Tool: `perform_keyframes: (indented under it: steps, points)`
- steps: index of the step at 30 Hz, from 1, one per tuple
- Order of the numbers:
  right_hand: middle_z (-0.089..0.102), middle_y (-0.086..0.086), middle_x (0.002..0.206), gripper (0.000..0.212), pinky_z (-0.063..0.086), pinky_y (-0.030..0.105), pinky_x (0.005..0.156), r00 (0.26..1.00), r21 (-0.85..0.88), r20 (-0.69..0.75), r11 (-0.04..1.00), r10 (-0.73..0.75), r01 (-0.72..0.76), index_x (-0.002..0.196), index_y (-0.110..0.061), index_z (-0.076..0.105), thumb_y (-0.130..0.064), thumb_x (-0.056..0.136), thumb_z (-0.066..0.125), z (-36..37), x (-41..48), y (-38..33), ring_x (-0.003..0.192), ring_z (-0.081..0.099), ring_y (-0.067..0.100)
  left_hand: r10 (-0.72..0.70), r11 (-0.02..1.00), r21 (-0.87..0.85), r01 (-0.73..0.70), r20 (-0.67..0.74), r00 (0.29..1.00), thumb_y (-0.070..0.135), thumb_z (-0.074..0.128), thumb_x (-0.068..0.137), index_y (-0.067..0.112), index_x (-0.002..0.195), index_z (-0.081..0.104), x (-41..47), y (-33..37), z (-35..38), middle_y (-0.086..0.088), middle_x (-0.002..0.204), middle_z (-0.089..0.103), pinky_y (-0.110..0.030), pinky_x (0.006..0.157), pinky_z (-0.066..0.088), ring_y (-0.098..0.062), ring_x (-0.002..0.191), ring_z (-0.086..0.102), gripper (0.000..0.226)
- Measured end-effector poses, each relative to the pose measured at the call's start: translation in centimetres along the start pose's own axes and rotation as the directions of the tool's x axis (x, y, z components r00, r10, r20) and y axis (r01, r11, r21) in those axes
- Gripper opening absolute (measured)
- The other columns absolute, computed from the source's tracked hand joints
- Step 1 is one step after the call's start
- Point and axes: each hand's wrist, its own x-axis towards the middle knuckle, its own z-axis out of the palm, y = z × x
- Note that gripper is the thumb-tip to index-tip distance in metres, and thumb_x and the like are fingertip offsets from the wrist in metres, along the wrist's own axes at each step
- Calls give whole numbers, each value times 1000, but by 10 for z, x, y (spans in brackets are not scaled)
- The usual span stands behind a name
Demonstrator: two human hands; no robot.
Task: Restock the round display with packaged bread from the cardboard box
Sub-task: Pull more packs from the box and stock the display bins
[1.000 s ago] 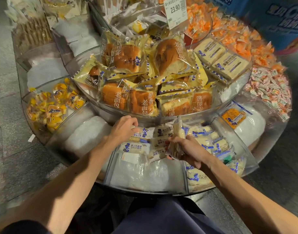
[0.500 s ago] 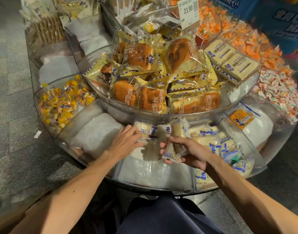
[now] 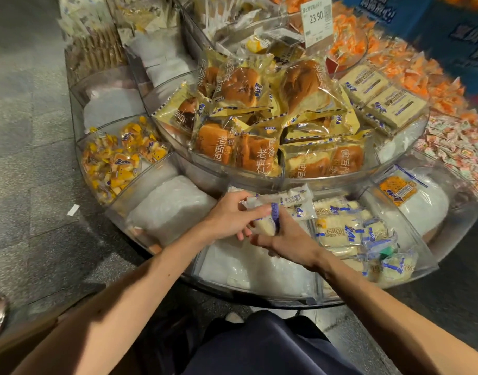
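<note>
**Yellow, blue and orange on clear plastic**

The loaves are brown, in yellow wrappers with white characters and blue-and-white striped edges. The small packs at near right are cream with blue marks, and the held pack is cream with a blue band. The flat packs at far right are pale yellow with blue print. Beside them lie orange sweets and pink-and-white sweets. The left sweets are yellow and orange. The display is clear, its padding white. The tag is white with dark digits. The floor is speckled grey.
</note>
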Motion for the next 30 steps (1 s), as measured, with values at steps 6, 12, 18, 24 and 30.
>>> perform_keyframes:
  steps: [6, 12, 18, 24, 30]
  points:
    - [72, 1, 85, 41, 51, 24, 52, 999, 255, 40, 967, -5, -5, 112, -9, 56, -5, 79, 80, -5, -6, 2, 62, 65, 15, -37, 886, -463, 33, 0, 999, 7, 69, 91, 7, 119, 63, -22, -21, -20, -14, 106, 75, -29, 66, 61, -24, 90, 74, 29]
    - [74, 7, 87, 32, 52, 21, 52, 998, 238, 55, 971, -24, 10, 106, -6, 63, -4, 78, 78, -1, -6, 2, 67, 69, 15, -120, 949, -301, 96, -60, 991, 15, 73, 89, 12, 111, 68, -33, -46, -24, -2, 96, 77, -29, 73, 56, -15, 86, 71, 22]
    - [70, 23, 98, 14, 53, 60, 86, 992, 299, -109, 954, 61, -26, 104, -7, 57, -12, 94, 64, -10, 5, 16, 89, 67, 41, -161, 979, -171, 113, -303, 939, 16, 79, 84, 24, 84, 66, -17, -82, -24, 0, 85, 75, -32, 69, 60, -15, 75, 71, 15]
    - [74, 22, 100, 33, 57, 34, 57, 988, 362, -26, 923, 150, -131, 120, 6, 48, 10, 88, 56, -24, 5, 33, 73, 71, 28, 77, 935, 340, 96, -462, 884, 34, 71, 87, 28, 102, 61, 2, -105, 3, 6, 97, 67, -35, 73, 54, -20, 91, 64, 19]
    - [67, 33, 112, 46, 52, 42, 61, 992, 440, 92, 891, 82, -114, 125, 1, 44, 15, 83, 55, -32, 4, 32, 82, 66, 39, 361, 726, 686, 54, -447, 818, 39, 76, 82, 18, 109, 69, 9, -120, 9, -5, 106, 48, -37, 74, 48, -25, 96, 51, 34]
